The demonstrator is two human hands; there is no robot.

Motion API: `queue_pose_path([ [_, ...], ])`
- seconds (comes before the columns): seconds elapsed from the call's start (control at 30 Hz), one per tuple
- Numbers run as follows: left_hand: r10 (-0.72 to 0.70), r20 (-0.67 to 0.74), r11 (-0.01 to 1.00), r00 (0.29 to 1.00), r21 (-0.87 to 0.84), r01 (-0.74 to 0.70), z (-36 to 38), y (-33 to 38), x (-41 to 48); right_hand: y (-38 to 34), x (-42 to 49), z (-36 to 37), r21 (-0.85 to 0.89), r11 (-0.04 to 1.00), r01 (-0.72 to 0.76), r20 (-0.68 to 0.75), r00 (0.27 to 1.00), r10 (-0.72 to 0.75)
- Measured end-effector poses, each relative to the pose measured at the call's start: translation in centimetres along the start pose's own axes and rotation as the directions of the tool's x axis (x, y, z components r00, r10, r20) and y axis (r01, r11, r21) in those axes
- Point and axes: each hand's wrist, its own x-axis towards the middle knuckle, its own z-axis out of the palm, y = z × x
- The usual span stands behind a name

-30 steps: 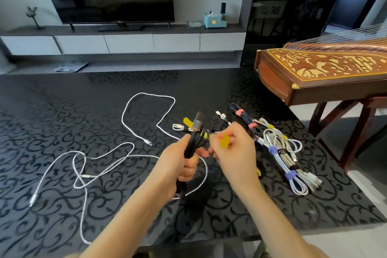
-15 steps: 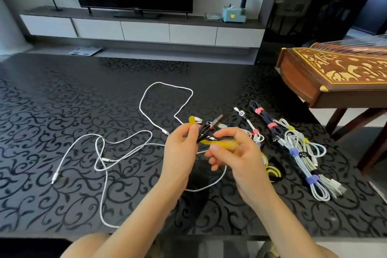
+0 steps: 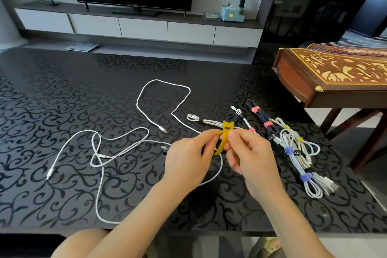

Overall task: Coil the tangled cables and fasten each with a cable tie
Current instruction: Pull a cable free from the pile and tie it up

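Observation:
A yellow cable tie [image 3: 225,132] with a cat-ear head stands upright between my hands above the table. My left hand [image 3: 188,159] pinches it from the left with thumb and forefinger, and my right hand [image 3: 251,159] pinches it from the right. The tie's tail curves down between my fingers. No black cable shows in either hand; my hands hide whatever lies under them. A long white cable [image 3: 100,148] sprawls loose and tangled on the left of the black patterned table [image 3: 62,100]. Another white cable loop [image 3: 165,88] lies further back.
Several coiled, tied bundles lie at the right: a black one with pink ties [image 3: 261,119], white ones with purple ties [image 3: 297,161], and small white coils [image 3: 201,120]. A carved wooden zither [image 3: 335,73] stands past the table's right edge. A TV console lines the far wall.
The black coiled cable that my left hand held upright is out of sight. Both hands have come together on the yellow tie, which now points up.

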Motion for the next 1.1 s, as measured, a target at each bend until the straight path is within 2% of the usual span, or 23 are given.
queue_pose_path([
  [0.07,-0.004,0.038,0.999,0.999,-0.054,0.006,-0.04,0.0,-0.1,-0.21,0.15,-0.3,0.048,0.994,-0.099,0.027,0.995,0.098],
  [0.13,-0.003,0.064,0.997,0.998,-0.082,0.008,-0.06,0.0,-0.18,-0.37,0.17,-0.53,0.055,0.989,-0.135,0.058,0.99,0.132],
  [0.4,0.09,0.075,0.996,0.993,0.012,-0.091,0.07,-0.15,-0.18,-0.3,0.09,-0.89,0.026,0.987,-0.16,0.111,0.982,0.156],
  [0.6,0.025,0.089,1.0,0.996,0.012,-0.026,0.12,-0.32,-0.28,-0.25,0.02,-0.99,0.003,0.988,-0.154,0.155,0.976,0.151],
  [0.87,0.132,0.065,0.986,0.989,0.097,-0.138,0.14,-0.23,-0.21,-0.19,-0.02,-0.63,0.005,0.983,-0.185,0.08,0.98,0.184],
  [1.1,0.144,0.083,0.978,0.986,0.14,-0.155,0.02,-0.53,-0.19,-0.04,0.05,-0.9,-0.055,0.979,-0.198,0.125,0.971,0.204],
])
